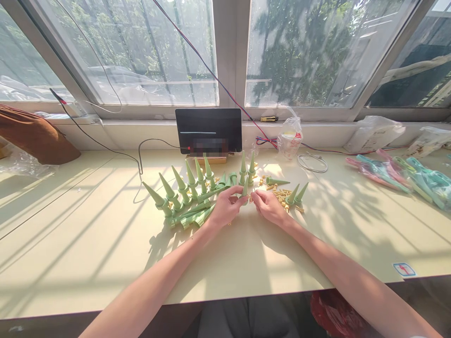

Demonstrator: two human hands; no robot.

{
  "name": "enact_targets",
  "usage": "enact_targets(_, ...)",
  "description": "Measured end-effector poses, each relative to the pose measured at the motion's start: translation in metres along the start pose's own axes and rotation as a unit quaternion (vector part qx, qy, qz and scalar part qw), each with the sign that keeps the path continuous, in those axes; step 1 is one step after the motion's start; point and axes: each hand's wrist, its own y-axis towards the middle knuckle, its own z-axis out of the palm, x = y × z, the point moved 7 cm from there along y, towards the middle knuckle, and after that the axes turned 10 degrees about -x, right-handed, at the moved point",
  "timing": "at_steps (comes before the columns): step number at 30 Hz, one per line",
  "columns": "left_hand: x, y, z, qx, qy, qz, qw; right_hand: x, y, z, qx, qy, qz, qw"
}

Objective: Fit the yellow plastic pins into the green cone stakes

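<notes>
My left hand is closed round a green cone-shaped piece that points upward. Close by on the right, the fingers of my right hand are pinched together at a small tan peg. Left of my hands stand several green cones in a slanting row, with more green pieces lying beside them. Two upright cones stand just beyond my left hand. A pile of small tan pegs lies behind my right hand, near two tilted cones and one lying cone.
A black tablet leans at the back by the window. Beside it are a knotted plastic bag, a coiled cable and a yellow cutter. Bagged pink and teal items lie right; a brown cloth is left.
</notes>
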Motion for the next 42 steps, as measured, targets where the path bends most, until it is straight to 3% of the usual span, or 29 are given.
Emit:
enact_targets(15,0.0082,-0.0003,-0.0086,-0.052,-0.041,-0.116,0.991,0.0069,-0.0014,-0.0015,0.005,0.021,-0.056,0.998)
enact_targets(31,0.0082,-0.0013,-0.0067,-0.047,-0.06,-0.134,0.988,0.007,-0.001,-0.0036,-0.007,-0.02,-0.065,0.998)
enact_targets(42,0.0033,-0.0007,-0.005,-0.029,-0.059,-0.103,0.993,0.004,0.0002,-0.0046,-0.017,-0.029,-0.087,0.996)
